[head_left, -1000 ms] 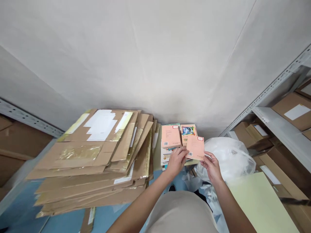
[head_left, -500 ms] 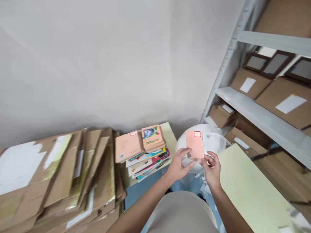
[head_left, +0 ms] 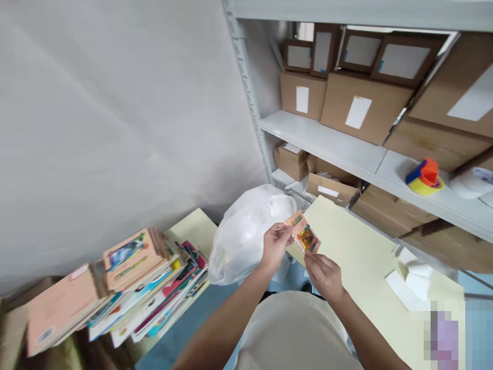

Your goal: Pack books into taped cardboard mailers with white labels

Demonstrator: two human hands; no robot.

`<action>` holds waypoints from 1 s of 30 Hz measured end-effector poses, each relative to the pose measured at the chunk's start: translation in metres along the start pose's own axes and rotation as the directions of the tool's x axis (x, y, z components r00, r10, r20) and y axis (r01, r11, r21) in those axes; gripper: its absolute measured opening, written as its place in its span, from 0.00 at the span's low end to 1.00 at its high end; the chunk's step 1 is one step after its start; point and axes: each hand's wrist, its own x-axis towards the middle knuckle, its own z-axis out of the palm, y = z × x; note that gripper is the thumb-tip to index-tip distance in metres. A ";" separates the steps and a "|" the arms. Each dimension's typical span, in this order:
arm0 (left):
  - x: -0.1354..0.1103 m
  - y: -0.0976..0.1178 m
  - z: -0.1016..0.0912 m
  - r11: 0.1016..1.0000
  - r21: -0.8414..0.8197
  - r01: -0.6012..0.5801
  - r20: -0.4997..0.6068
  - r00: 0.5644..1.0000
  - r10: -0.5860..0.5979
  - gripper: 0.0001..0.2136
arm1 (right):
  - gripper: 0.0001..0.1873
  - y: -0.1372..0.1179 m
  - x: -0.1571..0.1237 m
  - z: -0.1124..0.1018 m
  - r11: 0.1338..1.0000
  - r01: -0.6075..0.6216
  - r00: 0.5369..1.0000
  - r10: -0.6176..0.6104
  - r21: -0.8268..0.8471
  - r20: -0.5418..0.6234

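Observation:
A small peach-coloured booklet with a colourful picture on its cover is held up between my two hands, above the corner of the pale yellow table on the right. My left hand pinches it at the left edge. At the lower edge, the fingers of my right hand are closed on it too. Below and to the left, a stack of similar peach booklets lies on top of thin, brightly coloured books.
A bulging white plastic bag stands between the two tables. Shelving with cardboard boxes rises at the right, with a tape dispenser on one shelf. White paper pieces lie on the right table.
My view has swung right, bringing more shelving and the right table into sight. The booklet has been turned over and tilted, so its picture cover now shows instead of its plainer side.

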 end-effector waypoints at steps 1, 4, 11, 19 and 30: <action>0.002 -0.003 0.010 1.000 0.015 0.012 0.014 1.000 -0.012 0.25 | 0.16 0.004 -0.004 -0.007 0.997 0.055 0.999 -0.054 -0.055 0.005; 0.006 -0.013 0.035 0.997 0.066 0.039 0.107 0.993 -0.046 0.25 | 0.15 0.016 -0.013 -0.026 0.988 0.086 0.996 -0.084 -0.129 0.021; 0.029 -0.025 0.052 0.968 0.245 0.046 0.373 0.918 -0.138 0.26 | 0.20 0.050 -0.027 -0.061 0.930 -0.351 0.925 0.326 -0.111 -0.197; 0.055 -0.043 0.079 0.911 0.412 0.007 0.672 0.673 -0.309 0.23 | 0.27 0.072 -0.010 -0.093 0.600 -0.701 0.655 0.756 0.386 0.015; 0.071 -0.070 0.057 0.846 0.512 0.148 0.771 0.354 -0.529 0.23 | 0.18 0.072 -0.011 -0.096 0.410 -0.782 0.359 0.912 0.468 -0.199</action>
